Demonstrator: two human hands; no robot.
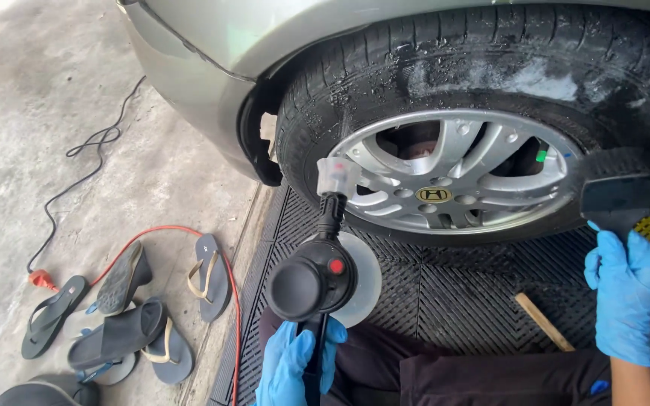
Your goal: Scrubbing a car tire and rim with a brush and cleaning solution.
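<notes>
Concrete floor (54, 90) fills the left side, and under the car lies a black ribbed plastic mat (445, 289). I see my left hand (295, 365), in a blue rubber glove, wrapped closed around the handle of a black spray gun (314, 282). This tool has a round matte body with a small red button and a thin neck that ends in a clear plastic nozzle (338, 177), which points up at the silver alloy wheel (453, 177) and sits just in front of its spokes. My right hand (626, 297), also in a blue glove, is raised with the wrist below it, and its fingers are curled tightly around the handle of a dark brush (618, 195). The brush head touches the wet black tire (490, 68) at the right edge of the rim. White foam marks cover the rubber tread. Several dark sandals (126, 331) and an orange cable (189, 233) lie on the floor at the left.
</notes>
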